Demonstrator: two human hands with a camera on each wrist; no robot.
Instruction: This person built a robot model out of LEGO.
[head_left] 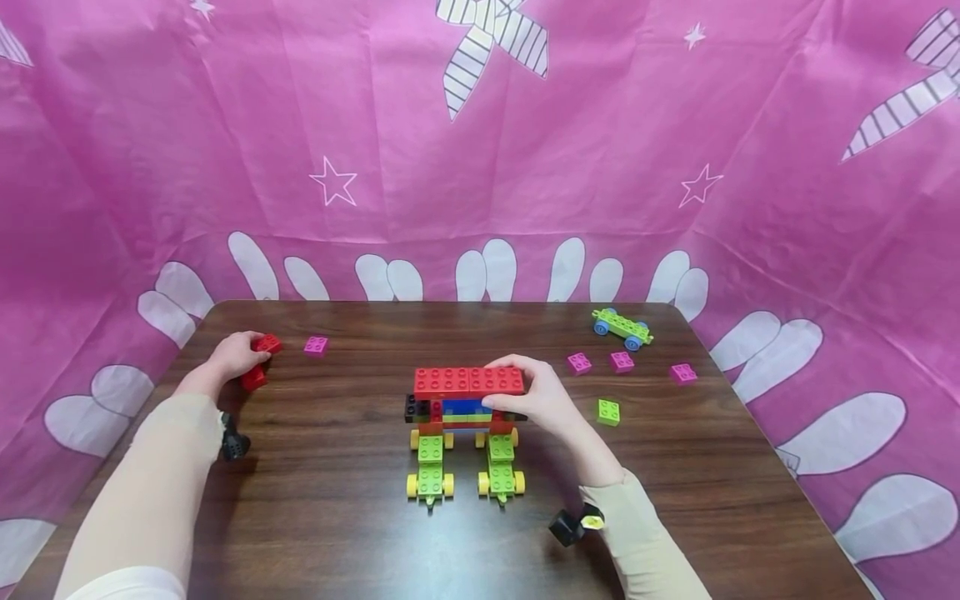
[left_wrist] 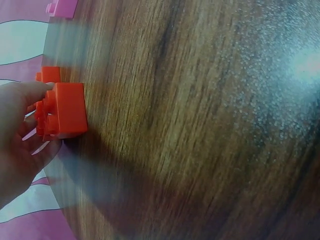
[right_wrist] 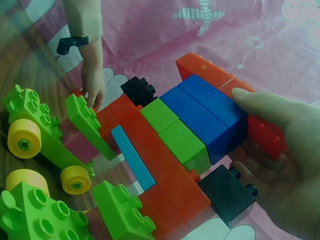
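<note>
At the far left of the table, my left hand (head_left: 236,354) curls its thumb and fingers about a red toy brick (left_wrist: 71,110), studs up. A second red brick (head_left: 267,342) sits just beyond its fingertips. Near the middle, my right hand (head_left: 528,392) grips the right end of a toy brick structure (head_left: 442,381). Its thumb lies by the blue bricks (right_wrist: 200,110), with fingers behind the red top bricks (right_wrist: 220,75). Black bricks (right_wrist: 227,195) jut from the structure's sides. At its base are green wheeled bases (head_left: 430,479) with yellow wheels.
A magenta brick (head_left: 316,346) lies right of the left hand. Several magenta bricks (head_left: 622,361) and one green brick (head_left: 608,412) lie to the right. A green wheeled base (head_left: 622,327) with blue wheels stands near the back right edge, before a pink curtain (head_left: 420,167).
</note>
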